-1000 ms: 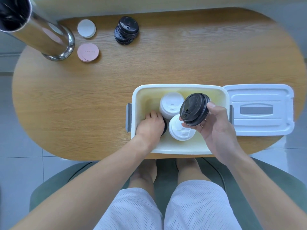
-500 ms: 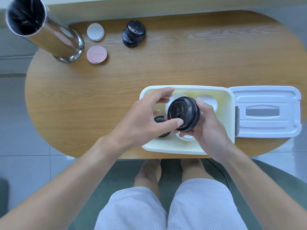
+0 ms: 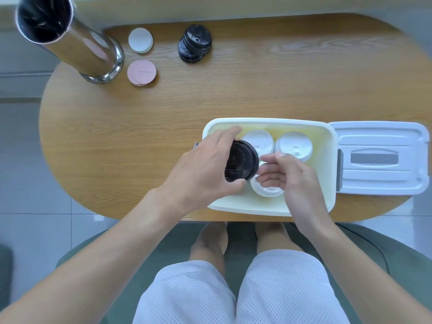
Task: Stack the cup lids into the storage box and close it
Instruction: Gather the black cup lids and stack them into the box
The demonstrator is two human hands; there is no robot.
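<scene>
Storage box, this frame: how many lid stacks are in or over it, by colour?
White lid stacks: 3 (back left, back right, front, partly under the right hand)
Black lid stacks: 1 (, gripped by the left hand)
Total: 4, in or over the storage box

1. Only one view here, a wide-angle head cam looking pretty much straight down from above the person's lap.
2. It faces the wooden table [image 3: 233, 94], which fills the upper half of the frame; knees and chair take the bottom.
3. Pretty close in: the storage box [image 3: 327, 164] sits right of center.
4. Edges bend a lot, fisheye style.
</scene>
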